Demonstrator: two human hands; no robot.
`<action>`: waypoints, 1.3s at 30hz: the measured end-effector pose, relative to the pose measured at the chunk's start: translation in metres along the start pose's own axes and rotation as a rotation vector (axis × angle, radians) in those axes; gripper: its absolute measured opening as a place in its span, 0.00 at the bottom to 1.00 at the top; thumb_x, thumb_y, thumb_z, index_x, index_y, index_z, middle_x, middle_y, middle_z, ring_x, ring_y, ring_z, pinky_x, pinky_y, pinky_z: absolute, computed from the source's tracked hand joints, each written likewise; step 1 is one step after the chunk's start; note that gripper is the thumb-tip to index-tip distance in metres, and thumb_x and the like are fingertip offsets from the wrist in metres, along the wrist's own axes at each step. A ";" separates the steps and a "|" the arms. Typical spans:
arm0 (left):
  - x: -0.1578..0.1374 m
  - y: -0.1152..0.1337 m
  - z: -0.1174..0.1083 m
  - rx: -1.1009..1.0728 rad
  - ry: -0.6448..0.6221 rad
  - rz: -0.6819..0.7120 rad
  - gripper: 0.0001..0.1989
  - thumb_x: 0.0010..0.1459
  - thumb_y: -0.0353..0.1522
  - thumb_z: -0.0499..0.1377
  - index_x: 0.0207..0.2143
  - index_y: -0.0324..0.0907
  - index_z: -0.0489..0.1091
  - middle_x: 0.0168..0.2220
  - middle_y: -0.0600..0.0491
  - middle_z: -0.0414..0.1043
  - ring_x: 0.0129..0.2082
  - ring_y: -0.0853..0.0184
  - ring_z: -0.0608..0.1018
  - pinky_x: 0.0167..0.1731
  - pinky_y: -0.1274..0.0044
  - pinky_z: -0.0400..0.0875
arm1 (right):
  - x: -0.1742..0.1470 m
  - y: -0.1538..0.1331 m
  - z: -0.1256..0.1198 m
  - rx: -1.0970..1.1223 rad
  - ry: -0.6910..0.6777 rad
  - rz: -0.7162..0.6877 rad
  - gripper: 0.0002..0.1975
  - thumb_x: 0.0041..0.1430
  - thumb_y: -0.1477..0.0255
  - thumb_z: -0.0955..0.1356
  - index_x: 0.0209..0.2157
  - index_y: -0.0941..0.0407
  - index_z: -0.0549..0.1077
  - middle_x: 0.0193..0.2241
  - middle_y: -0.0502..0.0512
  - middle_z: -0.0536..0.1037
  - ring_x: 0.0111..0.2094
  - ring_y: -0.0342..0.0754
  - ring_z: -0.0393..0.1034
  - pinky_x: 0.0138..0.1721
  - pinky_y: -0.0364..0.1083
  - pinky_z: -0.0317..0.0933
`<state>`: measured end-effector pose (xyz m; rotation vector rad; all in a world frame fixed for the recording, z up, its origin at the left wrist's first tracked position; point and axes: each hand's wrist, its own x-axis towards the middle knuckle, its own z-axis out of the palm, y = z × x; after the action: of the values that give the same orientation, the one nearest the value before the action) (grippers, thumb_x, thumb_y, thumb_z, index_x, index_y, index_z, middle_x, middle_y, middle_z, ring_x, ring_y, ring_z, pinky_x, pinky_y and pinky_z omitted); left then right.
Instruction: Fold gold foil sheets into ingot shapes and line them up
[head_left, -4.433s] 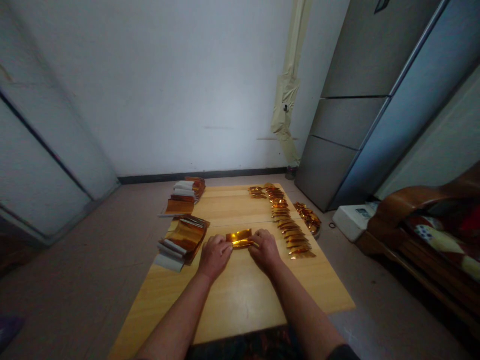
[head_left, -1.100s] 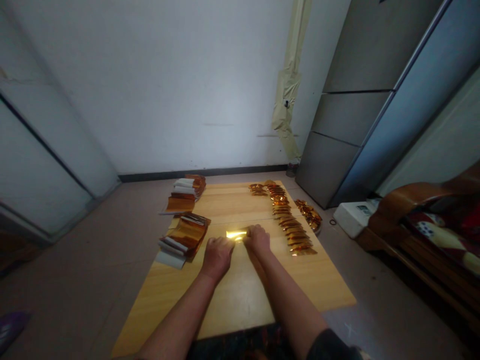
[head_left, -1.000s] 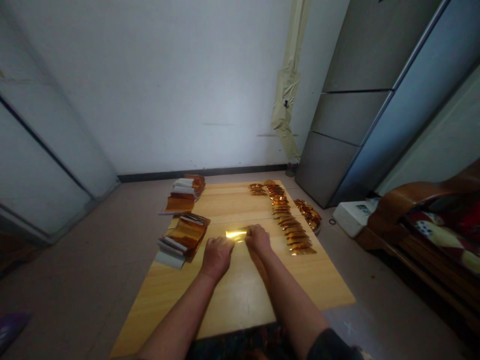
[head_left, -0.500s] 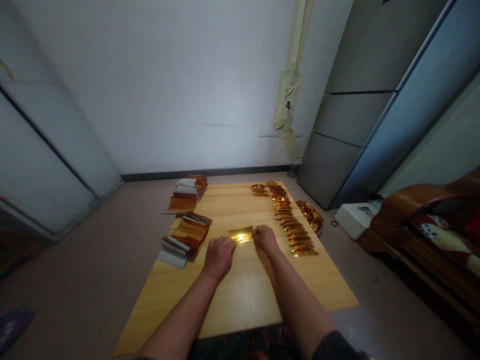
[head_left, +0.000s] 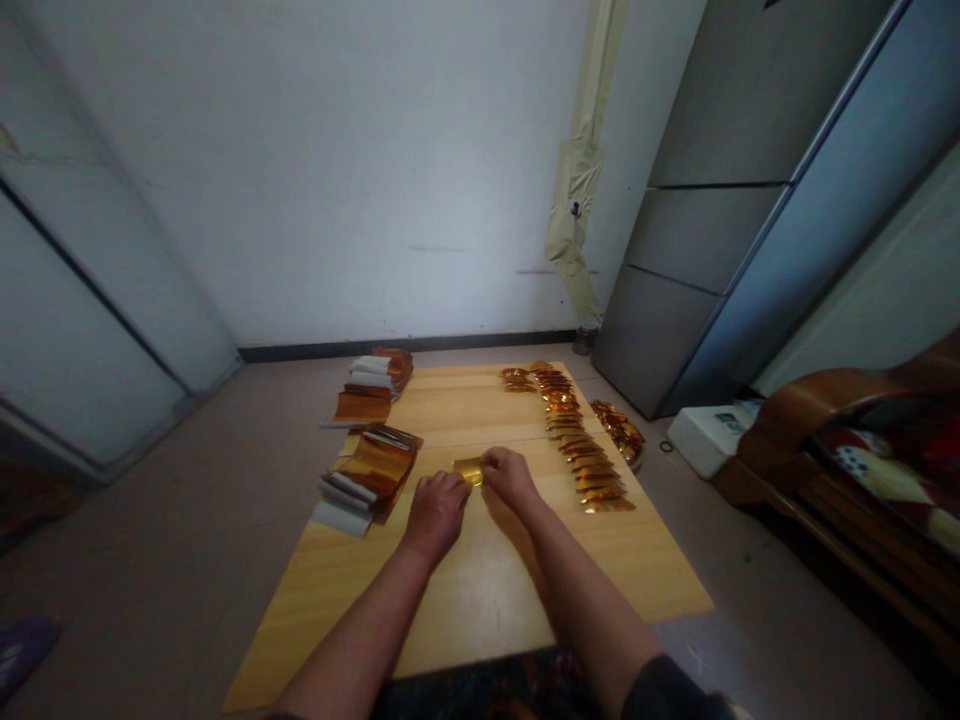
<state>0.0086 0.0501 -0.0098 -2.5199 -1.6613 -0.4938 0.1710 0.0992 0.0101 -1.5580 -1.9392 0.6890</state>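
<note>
Hands (head_left: 437, 512) (head_left: 511, 478) pinching gold foil (head_left: 468, 471), white box (head_left: 703, 441) (label (head_left: 728, 422) too small to read)

Left hand (head_left: 437, 511) — gold foil (head_left: 468, 470) — right hand (head_left: 510, 477)

Wooden table (head_left: 480, 600), foil sheets (head_left: 381, 465) along left — folded foil pieces (head_left: 568, 436) along right

pale wall (head_left: 337, 180), dark baseboard (head_left: 412, 347), dull floor (head_left: 172, 520)
grey refrigerator (head_left: 690, 240) at right; white box (head_left: 705, 438) beside a wooden seat (head_left: 802, 405); beige tape (head_left: 568, 225) down the wall, brightest mid-height
</note>
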 end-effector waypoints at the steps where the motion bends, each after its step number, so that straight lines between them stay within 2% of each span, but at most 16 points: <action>1: 0.000 0.000 -0.001 -0.003 0.003 -0.002 0.12 0.64 0.31 0.51 0.39 0.46 0.75 0.40 0.50 0.76 0.42 0.62 0.72 0.39 0.69 0.58 | 0.001 -0.004 0.003 -0.073 -0.022 0.044 0.11 0.50 0.81 0.65 0.31 0.56 0.78 0.32 0.52 0.79 0.35 0.44 0.70 0.35 0.39 0.57; 4: -0.001 0.001 -0.003 -0.012 0.007 -0.022 0.13 0.65 0.32 0.50 0.40 0.47 0.75 0.40 0.50 0.76 0.41 0.62 0.72 0.38 0.69 0.58 | 0.006 -0.011 0.007 -0.271 -0.073 0.153 0.12 0.53 0.79 0.64 0.34 0.56 0.78 0.37 0.56 0.80 0.37 0.46 0.71 0.33 0.40 0.56; 6: -0.002 0.002 -0.003 -0.020 0.013 -0.046 0.13 0.64 0.31 0.51 0.40 0.47 0.75 0.39 0.49 0.77 0.41 0.61 0.72 0.39 0.69 0.58 | 0.009 -0.012 0.006 -0.331 -0.122 0.179 0.12 0.54 0.78 0.64 0.36 0.55 0.78 0.38 0.57 0.80 0.39 0.47 0.72 0.33 0.40 0.56; 13: -0.005 -0.001 -0.001 -0.076 0.070 -0.065 0.11 0.57 0.27 0.53 0.34 0.44 0.75 0.36 0.48 0.78 0.40 0.61 0.73 0.42 0.67 0.59 | 0.013 -0.020 0.001 -0.356 -0.164 0.224 0.12 0.53 0.73 0.67 0.39 0.55 0.78 0.40 0.59 0.80 0.42 0.51 0.74 0.33 0.41 0.59; 17: -0.006 -0.001 -0.004 -0.082 0.072 -0.067 0.11 0.55 0.27 0.54 0.34 0.44 0.75 0.36 0.48 0.78 0.41 0.60 0.73 0.42 0.67 0.60 | 0.012 -0.030 0.006 -0.379 -0.155 0.278 0.18 0.51 0.67 0.69 0.44 0.57 0.76 0.43 0.62 0.79 0.43 0.55 0.75 0.36 0.44 0.63; 21: -0.006 0.000 -0.005 -0.081 0.066 -0.078 0.11 0.55 0.27 0.53 0.33 0.44 0.75 0.36 0.48 0.78 0.41 0.60 0.73 0.42 0.67 0.60 | 0.013 -0.033 0.011 -0.409 -0.122 0.305 0.19 0.51 0.67 0.69 0.46 0.58 0.75 0.45 0.65 0.77 0.44 0.54 0.75 0.39 0.45 0.66; 27: -0.006 -0.001 -0.004 -0.072 0.051 -0.081 0.10 0.56 0.28 0.54 0.34 0.45 0.76 0.38 0.48 0.78 0.42 0.60 0.73 0.42 0.67 0.60 | 0.017 -0.017 0.010 -0.393 -0.091 0.305 0.17 0.50 0.71 0.70 0.43 0.59 0.76 0.42 0.64 0.79 0.43 0.52 0.75 0.39 0.43 0.65; 34: -0.005 -0.001 -0.002 -0.087 0.078 -0.067 0.12 0.57 0.27 0.54 0.36 0.46 0.76 0.44 0.49 0.78 0.43 0.60 0.74 0.41 0.66 0.60 | 0.019 0.006 -0.006 -0.380 -0.030 0.352 0.10 0.50 0.76 0.68 0.36 0.59 0.78 0.37 0.63 0.80 0.38 0.51 0.76 0.34 0.41 0.61; 39: -0.005 -0.002 -0.001 -0.091 0.076 -0.079 0.12 0.58 0.27 0.54 0.37 0.46 0.77 0.43 0.49 0.79 0.43 0.61 0.74 0.41 0.67 0.61 | 0.012 0.017 -0.019 -0.358 0.048 0.383 0.11 0.56 0.79 0.64 0.35 0.61 0.78 0.36 0.64 0.80 0.38 0.49 0.75 0.34 0.41 0.59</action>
<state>0.0048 0.0463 -0.0107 -2.4703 -1.7544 -0.6794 0.1937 0.1150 0.0132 -2.1812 -1.8158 0.4595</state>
